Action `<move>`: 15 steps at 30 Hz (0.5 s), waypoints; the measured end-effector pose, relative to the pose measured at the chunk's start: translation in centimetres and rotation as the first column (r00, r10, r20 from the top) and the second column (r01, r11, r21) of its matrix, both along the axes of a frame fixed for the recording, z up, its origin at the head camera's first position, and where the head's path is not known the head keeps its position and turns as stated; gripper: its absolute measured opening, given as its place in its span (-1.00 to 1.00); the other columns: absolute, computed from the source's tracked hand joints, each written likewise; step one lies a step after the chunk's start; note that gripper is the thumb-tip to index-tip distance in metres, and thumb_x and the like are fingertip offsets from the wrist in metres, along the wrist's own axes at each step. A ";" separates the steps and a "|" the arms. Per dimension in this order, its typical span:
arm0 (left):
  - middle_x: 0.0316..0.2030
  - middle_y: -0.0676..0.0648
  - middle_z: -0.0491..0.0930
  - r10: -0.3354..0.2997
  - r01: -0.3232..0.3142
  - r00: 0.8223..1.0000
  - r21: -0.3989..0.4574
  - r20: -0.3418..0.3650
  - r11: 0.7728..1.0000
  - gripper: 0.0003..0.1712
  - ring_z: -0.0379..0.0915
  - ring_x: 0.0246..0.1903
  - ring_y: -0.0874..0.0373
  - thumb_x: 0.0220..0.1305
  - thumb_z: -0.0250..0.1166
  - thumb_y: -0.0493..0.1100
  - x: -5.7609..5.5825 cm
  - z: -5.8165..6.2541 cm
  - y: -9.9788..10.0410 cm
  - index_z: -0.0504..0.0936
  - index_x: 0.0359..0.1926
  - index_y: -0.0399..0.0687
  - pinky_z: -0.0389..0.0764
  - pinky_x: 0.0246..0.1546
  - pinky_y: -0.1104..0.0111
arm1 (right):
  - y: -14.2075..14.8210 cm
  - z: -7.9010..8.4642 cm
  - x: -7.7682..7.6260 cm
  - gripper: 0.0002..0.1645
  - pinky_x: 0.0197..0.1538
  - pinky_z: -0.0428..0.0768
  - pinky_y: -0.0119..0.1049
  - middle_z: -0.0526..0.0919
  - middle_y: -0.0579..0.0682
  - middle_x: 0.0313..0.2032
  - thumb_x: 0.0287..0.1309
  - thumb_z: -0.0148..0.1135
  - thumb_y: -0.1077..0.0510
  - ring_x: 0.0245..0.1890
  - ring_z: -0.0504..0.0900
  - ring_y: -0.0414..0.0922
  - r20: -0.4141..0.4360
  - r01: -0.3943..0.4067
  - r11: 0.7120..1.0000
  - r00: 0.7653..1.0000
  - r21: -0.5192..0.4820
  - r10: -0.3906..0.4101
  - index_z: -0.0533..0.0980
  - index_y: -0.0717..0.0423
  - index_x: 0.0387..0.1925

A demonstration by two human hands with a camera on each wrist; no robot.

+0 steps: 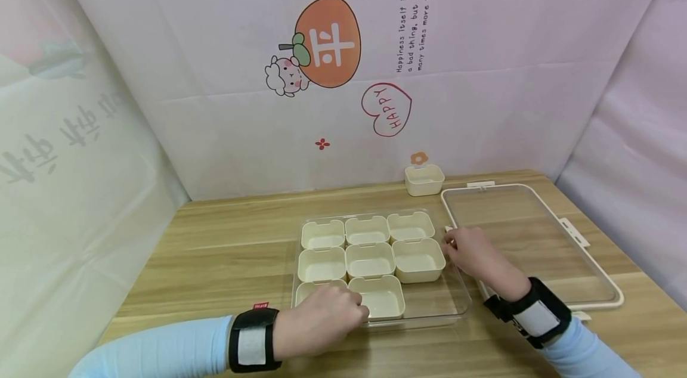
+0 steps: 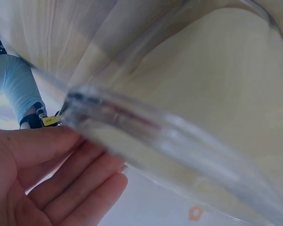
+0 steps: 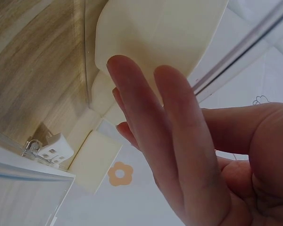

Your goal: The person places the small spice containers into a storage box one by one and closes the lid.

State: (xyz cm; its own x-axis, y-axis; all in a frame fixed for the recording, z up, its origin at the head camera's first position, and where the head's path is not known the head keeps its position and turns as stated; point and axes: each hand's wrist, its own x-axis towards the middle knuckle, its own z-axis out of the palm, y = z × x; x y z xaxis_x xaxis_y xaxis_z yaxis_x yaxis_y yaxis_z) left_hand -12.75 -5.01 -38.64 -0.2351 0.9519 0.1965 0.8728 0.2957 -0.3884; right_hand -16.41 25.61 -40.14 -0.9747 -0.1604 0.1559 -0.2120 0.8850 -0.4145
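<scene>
The left hand [image 1: 322, 315] pinches the flat, clear plastic box [image 1: 436, 300] by its edge — I can't tell if the right hand [image 1: 480, 256] does — with eight boxy cream plastic cups [image 1: 370, 261] in and one cup [image 1: 424, 182] left out past the right fingers.

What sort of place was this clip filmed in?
Probably a small filming booth: white printed cloth-like sheets hang on three sides of a brown wood-grain table, and black straps with grey patches circle both wrists.
</scene>
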 end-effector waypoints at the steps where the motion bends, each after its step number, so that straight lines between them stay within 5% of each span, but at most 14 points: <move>1: -0.70 0.17 0.39 -0.002 0.002 1.000 0.008 0.003 1.000 -0.80 0.36 -0.68 0.33 -0.11 0.33 -0.26 0.0 0.0 0.0 0.53 -0.65 0.14 0.27 -0.70 0.48 | 0.0 0.0 0.0 -0.91 -0.59 0.38 -0.39 0.59 -0.07 -0.64 0.09 0.19 0.31 -0.72 0.45 -0.30 -0.002 0.000 1.000 1.000 0.002 0.000 0.61 0.23 -0.44; 15: -0.70 0.17 0.39 0.006 -0.006 1.000 0.027 -0.029 1.000 -0.81 0.34 -0.69 0.33 -0.03 0.35 -0.23 0.2 -0.2 -0.1 0.53 -0.62 0.13 0.23 -0.73 0.50 | -0.1 0.1 0.1 -0.89 -0.62 0.38 -0.40 0.58 -0.08 -0.65 0.10 0.18 0.31 -0.74 0.45 -0.30 0.022 0.010 1.000 1.000 -0.012 -0.010 0.62 0.26 -0.41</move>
